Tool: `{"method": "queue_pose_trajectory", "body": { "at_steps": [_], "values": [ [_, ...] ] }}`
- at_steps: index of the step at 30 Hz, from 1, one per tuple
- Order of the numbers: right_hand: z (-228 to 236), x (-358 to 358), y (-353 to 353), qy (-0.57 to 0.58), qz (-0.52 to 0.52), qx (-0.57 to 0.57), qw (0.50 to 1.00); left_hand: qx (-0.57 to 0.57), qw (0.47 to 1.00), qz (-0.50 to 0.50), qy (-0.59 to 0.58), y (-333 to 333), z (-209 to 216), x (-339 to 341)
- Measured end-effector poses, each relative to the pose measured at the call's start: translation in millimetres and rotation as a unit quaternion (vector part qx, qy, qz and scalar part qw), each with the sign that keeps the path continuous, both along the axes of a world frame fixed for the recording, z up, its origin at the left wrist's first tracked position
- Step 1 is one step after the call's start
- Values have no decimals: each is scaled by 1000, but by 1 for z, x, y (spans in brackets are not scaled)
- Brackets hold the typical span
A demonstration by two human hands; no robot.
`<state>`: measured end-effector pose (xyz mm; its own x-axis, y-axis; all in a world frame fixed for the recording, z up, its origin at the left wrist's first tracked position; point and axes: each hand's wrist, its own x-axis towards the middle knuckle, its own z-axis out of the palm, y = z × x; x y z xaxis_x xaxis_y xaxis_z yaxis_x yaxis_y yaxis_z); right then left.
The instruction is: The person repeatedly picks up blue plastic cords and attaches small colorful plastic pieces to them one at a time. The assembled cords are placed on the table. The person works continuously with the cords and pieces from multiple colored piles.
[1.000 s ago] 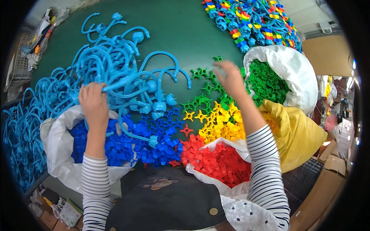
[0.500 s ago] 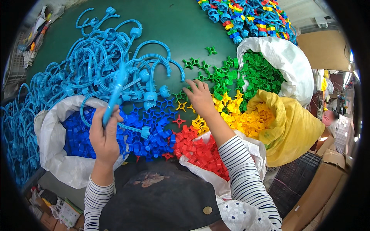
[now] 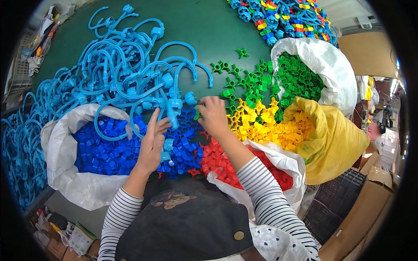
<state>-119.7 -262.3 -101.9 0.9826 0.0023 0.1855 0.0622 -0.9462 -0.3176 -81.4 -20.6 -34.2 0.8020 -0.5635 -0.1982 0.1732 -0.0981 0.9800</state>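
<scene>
My left hand (image 3: 151, 145) is closed round a light blue curved tube (image 3: 104, 135), whose arc swings out to the left over the blue pieces. A light blue cup-shaped end (image 3: 167, 149) shows just right of the thumb. Between thumb and fingers of my right hand (image 3: 213, 116) is a small green star-shaped connector (image 3: 197, 114), partly hidden. This hand hovers over the loose pieces, left of the yellow connectors (image 3: 257, 124) and above the red connectors (image 3: 217, 161). Dark blue connectors (image 3: 104, 150) fill a white sack (image 3: 65, 176) and spill out below my left hand.
A tangled heap of light blue tubes (image 3: 117, 65) covers the table's left side. Green connectors (image 3: 300, 78) lie in a white sack (image 3: 339, 74), with a yellow sack (image 3: 333, 139) nearer. Finished-looking colourful tubes (image 3: 283, 21) pile up at the far right. Cardboard boxes (image 3: 363, 213) stand at the right.
My left hand has moved right with the tube, turning its raised end down toward my right hand. My right hand has come back left and nearer from the green pieces, now pinching a green connector.
</scene>
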Motion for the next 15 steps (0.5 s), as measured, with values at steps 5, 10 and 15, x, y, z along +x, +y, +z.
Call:
{"method": "queue_pose_trajectory", "body": {
  "at_steps": [5,10,15],
  "values": [
    [9,-30,-12,101,-94,-39,990,371,877,15,-304,0,-40,6],
    [-14,-29,-7,48,-80,-72,993,389,839,-10,-380,-11,-55,25],
    [-9,-38,-12,-7,-114,72,991,193,980,24,-31,-4,-24,19]
  ]
}}
